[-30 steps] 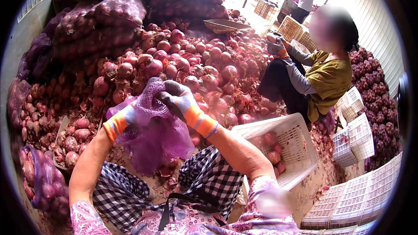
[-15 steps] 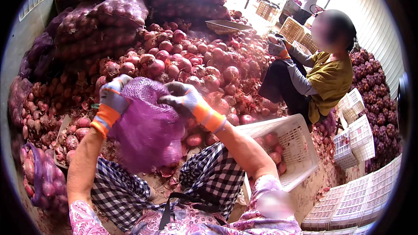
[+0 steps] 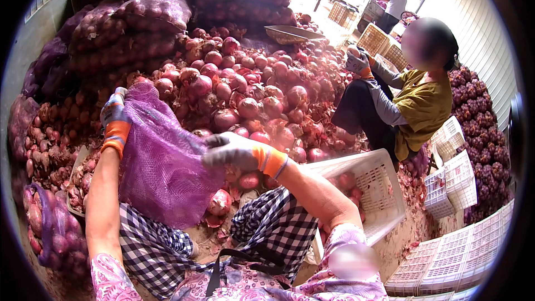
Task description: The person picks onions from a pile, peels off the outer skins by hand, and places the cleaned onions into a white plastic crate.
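A purple mesh bag (image 3: 161, 161) hangs in front of my knees and looks slack, with no onions in it that I can make out. My left hand (image 3: 116, 112), in a grey glove with an orange cuff, grips its upper left corner. My gloved right hand (image 3: 231, 151) has its fingers closed at the bag's right edge, slightly blurred. Past the bag spreads a big heap of red onions (image 3: 245, 86). One large onion (image 3: 219, 203) lies on the floor just right of the bag's lower end.
To my right stands a white plastic crate (image 3: 384, 189) with some onions inside. A filled mesh bag (image 3: 56, 226) sits at far left. Stuffed sacks (image 3: 239, 0) are stacked behind the heap. A co-worker (image 3: 423, 97) sits at right, near more crates (image 3: 451, 251).
My left hand has moved left and slightly down, and my right hand lower. The bag, bunched and blurred before, is now spread wider between them.
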The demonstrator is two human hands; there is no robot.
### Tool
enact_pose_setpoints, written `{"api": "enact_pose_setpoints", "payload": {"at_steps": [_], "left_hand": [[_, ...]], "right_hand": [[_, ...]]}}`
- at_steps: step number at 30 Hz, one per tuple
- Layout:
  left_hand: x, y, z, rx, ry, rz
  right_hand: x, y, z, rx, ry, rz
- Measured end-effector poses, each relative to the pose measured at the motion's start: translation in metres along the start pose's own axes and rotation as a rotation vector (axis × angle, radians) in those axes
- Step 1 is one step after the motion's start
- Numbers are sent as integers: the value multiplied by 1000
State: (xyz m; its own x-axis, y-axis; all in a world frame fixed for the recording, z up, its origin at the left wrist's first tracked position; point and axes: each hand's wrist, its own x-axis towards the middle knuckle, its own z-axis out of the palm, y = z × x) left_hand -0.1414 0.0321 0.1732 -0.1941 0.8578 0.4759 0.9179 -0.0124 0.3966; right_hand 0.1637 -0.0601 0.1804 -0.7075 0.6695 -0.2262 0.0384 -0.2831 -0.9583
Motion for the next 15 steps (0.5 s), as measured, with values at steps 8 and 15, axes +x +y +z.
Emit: {"api": "enact_pose_setpoints", "payload": {"at_steps": [8, 15], "left_hand": [[0, -39, 28, -27, -73, -33], [-51, 48, 19, -319, -317, 404]], "right_hand": [[21, 40, -50, -1173, 436, 163], [-4, 105, -179, -97, 923, -123]]}}
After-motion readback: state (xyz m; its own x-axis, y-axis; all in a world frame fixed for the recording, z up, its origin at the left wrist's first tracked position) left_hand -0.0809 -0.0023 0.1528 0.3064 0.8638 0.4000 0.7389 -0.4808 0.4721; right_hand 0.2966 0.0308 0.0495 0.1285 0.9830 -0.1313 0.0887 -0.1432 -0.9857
